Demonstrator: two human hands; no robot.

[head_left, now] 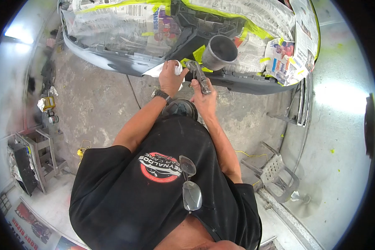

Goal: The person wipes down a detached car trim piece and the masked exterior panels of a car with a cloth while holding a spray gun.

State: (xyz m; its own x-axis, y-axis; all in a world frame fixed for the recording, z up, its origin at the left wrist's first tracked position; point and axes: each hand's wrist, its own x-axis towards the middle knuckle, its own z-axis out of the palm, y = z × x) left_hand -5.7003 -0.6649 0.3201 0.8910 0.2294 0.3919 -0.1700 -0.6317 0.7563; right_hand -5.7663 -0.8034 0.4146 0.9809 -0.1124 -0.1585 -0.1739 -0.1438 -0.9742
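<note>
spray gun (198, 76) is wrapped by right hand (205, 100), white wipe (156, 71) pinched in left hand (169, 80).

The right grip (204, 100) holds a spray gun (199, 77), whose grey cup (221, 52) stands above it, to the right. Just beside, the left grip (170, 79), with a watch (161, 96) behind it, holds a white cloth (178, 70). Beyond both grips lies a car bumper (112, 60), covered partly with newspaper (254, 52) and yellow tape (199, 54). Well apart, right and behind, there is a chair (275, 173).

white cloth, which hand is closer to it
Left. The left hand holds the cloth; the right hand is apart from it, gripping the spray gun.
</note>
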